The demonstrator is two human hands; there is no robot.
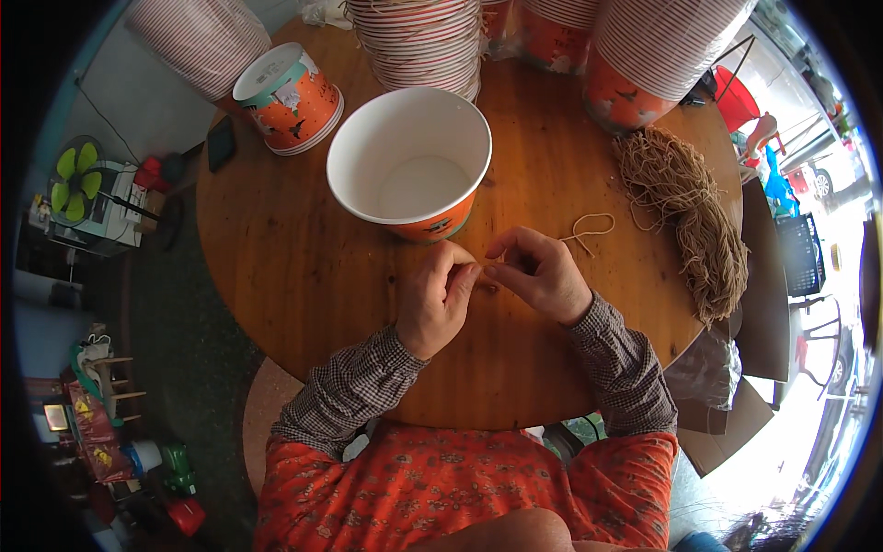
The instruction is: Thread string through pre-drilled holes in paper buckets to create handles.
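Note:
My left hand (437, 299) and my right hand (543, 276) meet over the table, just in front of a paper bucket (409, 156). Both are closed in a pinch, thumb against forefinger, with the fingertips almost touching. Whatever they pinch is too small to make out. The bucket stands upright, white inside, with an orange printed outside. Just beyond my right hand lies a short loop of beige cord (598, 230); one end runs close to the knuckles, and I cannot tell whether it reaches the fingers.
A thick hank of beige cord (685, 216) lies along the right side of the round wooden table (313, 267). Upside-down orange buckets (294, 106) stand at the back left beside a dark phone (221, 144). Tall bucket stacks (414, 46) line the far edge, some wrapped in plastic (662, 55).

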